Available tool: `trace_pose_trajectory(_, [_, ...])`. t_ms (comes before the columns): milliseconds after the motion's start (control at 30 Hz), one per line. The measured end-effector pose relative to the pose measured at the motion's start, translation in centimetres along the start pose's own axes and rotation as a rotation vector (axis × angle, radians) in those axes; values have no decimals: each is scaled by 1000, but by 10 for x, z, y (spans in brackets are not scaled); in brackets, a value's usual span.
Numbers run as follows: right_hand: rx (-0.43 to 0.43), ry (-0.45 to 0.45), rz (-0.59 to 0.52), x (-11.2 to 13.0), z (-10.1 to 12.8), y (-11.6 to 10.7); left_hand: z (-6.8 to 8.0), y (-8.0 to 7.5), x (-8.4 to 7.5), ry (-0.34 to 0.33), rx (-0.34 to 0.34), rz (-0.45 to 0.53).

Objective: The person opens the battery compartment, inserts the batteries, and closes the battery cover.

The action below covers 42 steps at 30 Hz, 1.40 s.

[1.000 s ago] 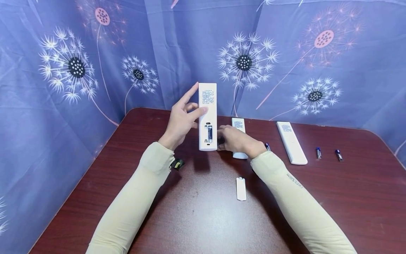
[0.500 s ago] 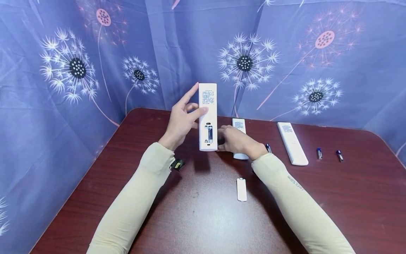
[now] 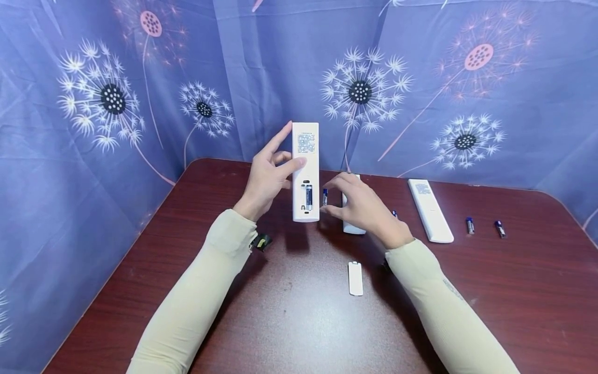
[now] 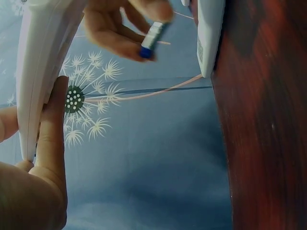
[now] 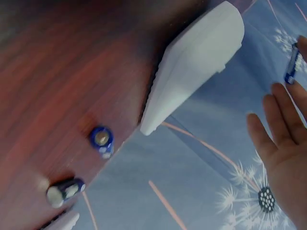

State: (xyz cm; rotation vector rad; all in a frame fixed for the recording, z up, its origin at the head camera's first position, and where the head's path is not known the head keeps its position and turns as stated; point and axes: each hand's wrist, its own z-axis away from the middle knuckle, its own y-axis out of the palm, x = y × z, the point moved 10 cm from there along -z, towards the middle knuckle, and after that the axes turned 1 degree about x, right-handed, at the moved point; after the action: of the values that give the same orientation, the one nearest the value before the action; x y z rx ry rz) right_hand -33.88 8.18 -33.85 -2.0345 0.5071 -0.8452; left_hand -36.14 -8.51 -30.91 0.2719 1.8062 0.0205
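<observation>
Upright in my left hand (image 3: 266, 174) is a white remote control (image 3: 308, 172), its back towards me. The thumb lies across the back and the index finger runs along the side. Its battery compartment is uncovered, with one dark blue battery (image 3: 309, 197) in the right slot; the left slot shows bare contacts. Just right of the remote, my right hand (image 3: 362, 202) pinches a small blue and silver battery (image 3: 324, 197) between thumb and fingers. In the right wrist view this battery (image 5: 291, 67) sits at the fingertips. A white battery cover (image 3: 355, 279) lies on the table nearer me.
A second white remote (image 3: 354, 227) lies partly hidden behind my right hand. Further right lies a third remote (image 3: 431, 210), with loose batteries (image 3: 469, 225) beyond it. Another battery (image 3: 395, 214) shows beside my right wrist. A patterned blue curtain (image 3: 280, 78) hangs behind the dark red table (image 3: 299, 311).
My right hand has drawn back to the right from the remote's edge and its fingers have spread, so the pinched battery now shows. The left hand and its remote stay in place.
</observation>
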Motion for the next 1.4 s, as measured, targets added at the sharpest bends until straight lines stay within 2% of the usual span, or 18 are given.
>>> trace_pose_trajectory(167, [-182, -100, -75, 11, 14, -24, 0, -1, 1, 0, -7, -9])
trace_pose_trajectory(367, [-348, -145, -147, 20, 32, -45, 1, 1, 0, 7, -10, -12])
trace_pose_trajectory(633, [-447, -273, -71, 43, 59, -54, 5, 15, -1, 23, 22, -43])
trace_pose_trajectory(767, [-513, -298, -88, 48, 64, -59, 7, 21, -3, 34, 35, -60])
trace_pose_trajectory(1033, [-530, -314, -117, 58, 63, -59, 10, 31, 0, 31, 72, -51])
trace_pose_trajectory(1400, [-510, -328, -138, 63, 63, -52, 13, 35, 1, 35, 74, -44])
